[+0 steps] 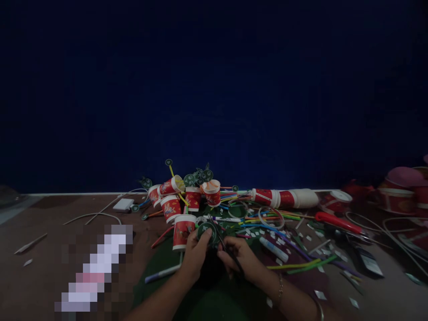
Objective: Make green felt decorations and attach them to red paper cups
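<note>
Between the thumb and fingers of my left hand [196,250] is a dark green paper cutout [202,228], roundish with a pale mark on it. My right hand [241,256] grips a pair of black-handled scissors [220,234], whose blades point up and away from me beside the cutout's right edge. Whether the blades touch the paper I cannot tell. Just beyond my left hand stands a red paper cup [183,232] with a white rim. A marker with a blue end [162,273] lies to the left of my left wrist.
More red paper cups [170,208] cluster behind, some tilted, with green cutouts [189,180] on stems. Stacked cups [284,199] lie on their sides to the right. Colored pipe cleaners or straws, a glue stick [273,248], a red-handled tool [337,223] and paper scraps cover the right side.
</note>
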Motion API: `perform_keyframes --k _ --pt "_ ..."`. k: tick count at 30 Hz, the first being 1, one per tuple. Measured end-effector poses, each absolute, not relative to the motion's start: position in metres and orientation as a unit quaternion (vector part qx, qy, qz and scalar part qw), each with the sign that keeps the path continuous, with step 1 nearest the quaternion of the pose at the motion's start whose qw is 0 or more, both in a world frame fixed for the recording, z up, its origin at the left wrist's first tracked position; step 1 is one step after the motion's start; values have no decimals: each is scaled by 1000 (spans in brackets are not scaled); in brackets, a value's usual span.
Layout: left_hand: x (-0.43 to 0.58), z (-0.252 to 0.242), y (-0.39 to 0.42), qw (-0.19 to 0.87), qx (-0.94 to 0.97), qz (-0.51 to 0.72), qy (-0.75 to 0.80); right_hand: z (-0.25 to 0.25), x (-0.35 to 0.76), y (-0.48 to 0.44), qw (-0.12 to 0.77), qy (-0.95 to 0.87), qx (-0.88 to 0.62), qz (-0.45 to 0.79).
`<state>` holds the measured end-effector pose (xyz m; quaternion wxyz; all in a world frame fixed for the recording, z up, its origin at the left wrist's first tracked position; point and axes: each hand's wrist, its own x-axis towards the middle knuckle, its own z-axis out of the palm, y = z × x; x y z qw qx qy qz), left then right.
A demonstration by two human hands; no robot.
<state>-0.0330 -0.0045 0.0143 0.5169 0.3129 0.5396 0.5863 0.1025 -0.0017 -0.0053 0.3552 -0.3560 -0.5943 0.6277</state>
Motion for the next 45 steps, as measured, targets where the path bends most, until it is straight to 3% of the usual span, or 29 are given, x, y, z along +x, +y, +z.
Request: perform_keyframes --k 10,45 --pt "-34 19 -8 475 330 582 572 -4 107 -2 346 -598 -333 641" --pt "-39 7 -3 592 269 536 539 3 124 10 258 -617 -312 675"
